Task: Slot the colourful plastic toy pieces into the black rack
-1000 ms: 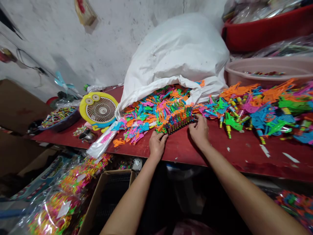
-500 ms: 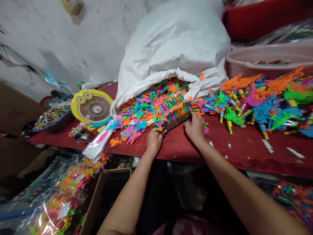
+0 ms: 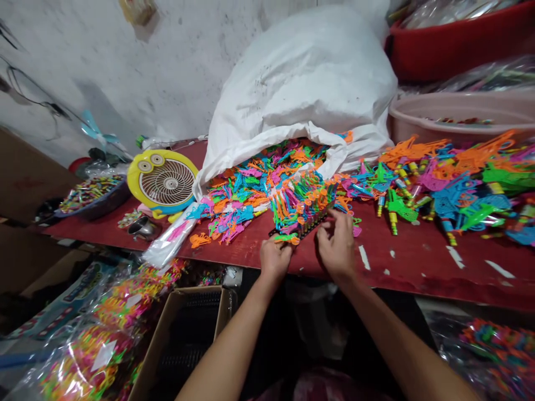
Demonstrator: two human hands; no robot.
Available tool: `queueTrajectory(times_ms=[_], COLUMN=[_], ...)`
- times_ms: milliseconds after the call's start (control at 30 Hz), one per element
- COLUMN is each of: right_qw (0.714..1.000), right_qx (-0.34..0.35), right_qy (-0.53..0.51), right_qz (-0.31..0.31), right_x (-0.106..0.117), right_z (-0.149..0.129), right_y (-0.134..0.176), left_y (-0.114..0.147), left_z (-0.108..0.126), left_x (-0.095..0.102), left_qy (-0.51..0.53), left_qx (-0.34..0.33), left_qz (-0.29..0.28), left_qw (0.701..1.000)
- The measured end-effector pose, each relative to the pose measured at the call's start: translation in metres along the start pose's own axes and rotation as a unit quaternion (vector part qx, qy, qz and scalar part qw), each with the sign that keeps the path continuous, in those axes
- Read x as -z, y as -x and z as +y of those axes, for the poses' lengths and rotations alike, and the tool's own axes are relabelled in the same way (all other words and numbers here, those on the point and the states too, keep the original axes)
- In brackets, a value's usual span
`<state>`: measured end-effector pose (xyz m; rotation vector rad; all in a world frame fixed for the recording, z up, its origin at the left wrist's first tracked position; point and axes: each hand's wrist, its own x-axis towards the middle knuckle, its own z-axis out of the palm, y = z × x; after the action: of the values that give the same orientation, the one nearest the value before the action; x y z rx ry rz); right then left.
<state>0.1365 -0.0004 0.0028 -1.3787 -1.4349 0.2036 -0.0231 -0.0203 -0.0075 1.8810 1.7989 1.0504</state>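
Observation:
A black rack (image 3: 308,229) stands tilted on the red table, filled with a row of small colourful plastic pieces (image 3: 307,203) with round orange ends. My left hand (image 3: 276,260) is at the rack's near left end, its fingers closed on a green plastic piece (image 3: 285,238) with an orange tip. To the right, my right hand (image 3: 337,245) is beside the rack's front, fingers bent and apart, with nothing visible in them. Behind the rack, a heap of similar pieces (image 3: 238,195) spills from a large white sack (image 3: 301,72).
Left of the sack stands a yellow fan (image 3: 137,181), with a metal cup (image 3: 142,228) and a basin of small parts (image 3: 94,206) nearby. More plastic toys (image 3: 455,189) cover the table's right side below a pink tub (image 3: 460,106). A cardboard box (image 3: 156,340) with black racks sits below the table edge.
The rack has turned, its left end now nearer me. My left hand has shifted right and toward me with the green piece. My right hand has drawn back slightly from the rack.

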Motion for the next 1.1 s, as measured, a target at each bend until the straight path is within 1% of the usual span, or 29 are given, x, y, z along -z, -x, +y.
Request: queueTrajectory(times_ms=[67, 167, 233, 300, 400, 467, 533, 600, 667, 733, 767, 800, 867, 967, 1033, 1100], right_qw=[0.999, 0.996, 0.997, 0.997, 0.996, 0.995, 0.995, 0.996, 0.996, 0.997, 0.997, 0.997, 0.998, 0.998, 0.998, 0.995], right_qx=[0.003, 0.007, -0.013, -0.029, -0.026, -0.026, -0.027, -0.027, -0.023, -0.013, -0.007, -0.002, 0.006, 0.018, 0.017, 0.001], right_qy=[-0.035, -0.057, -0.047, -0.038, -0.026, -0.018, -0.009, 0.004, 0.014, 0.016, 0.015, 0.015, 0.023, 0.02, -0.018, -0.07], right_qz=[-0.016, -0.061, -0.067, -0.065, -0.083, -0.092, -0.094, -0.09, -0.083, -0.079, -0.078, -0.076, -0.067, -0.055, -0.064, -0.074], right_x=[0.011, 0.025, 0.035, 0.045, 0.058, 0.062, 0.061, 0.058, 0.055, 0.053, 0.052, 0.051, 0.05, 0.049, 0.049, 0.05], right_z=[-0.01, -0.017, -0.015, -0.008, 0.004, 0.01, 0.013, 0.014, 0.014, 0.014, 0.015, 0.016, 0.018, 0.022, 0.022, 0.018], right_y=[0.024, 0.047, 0.049, 0.045, 0.037, 0.035, 0.035, 0.035, 0.036, 0.037, 0.037, 0.037, 0.038, 0.04, 0.041, 0.041], left_y=[0.012, 0.028, 0.037, 0.046, 0.056, 0.061, 0.066, 0.069, 0.069, 0.065, 0.062, 0.057, 0.048, 0.039, 0.037, 0.037], left_z=[0.013, 0.039, 0.058, 0.074, 0.087, 0.088, 0.082, 0.071, 0.061, 0.053, 0.05, 0.049, 0.048, 0.048, 0.047, 0.046], left_x=[-0.008, -0.023, -0.033, -0.041, -0.043, -0.04, -0.034, -0.028, -0.022, -0.017, -0.016, -0.014, -0.012, -0.012, -0.013, -0.014], left_qy=[-0.012, -0.035, -0.043, -0.042, -0.038, -0.035, -0.012, 0.034, 0.072, 0.074, 0.062, 0.045, 0.008, -0.039, -0.054, -0.057], left_qx=[0.005, -0.007, -0.022, -0.034, -0.038, -0.047, -0.067, -0.089, -0.089, -0.059, -0.038, -0.018, 0.0, -0.01, -0.02, -0.024], left_qz=[-0.001, -0.028, -0.047, -0.055, -0.058, -0.07, -0.089, -0.082, -0.027, 0.04, 0.06, 0.065, 0.042, 0.002, -0.009, -0.013], left_qw=[1.0, 0.999, 0.998, 0.997, 0.997, 0.996, 0.994, 0.992, 0.993, 0.995, 0.996, 0.997, 0.999, 0.999, 0.998, 0.998])
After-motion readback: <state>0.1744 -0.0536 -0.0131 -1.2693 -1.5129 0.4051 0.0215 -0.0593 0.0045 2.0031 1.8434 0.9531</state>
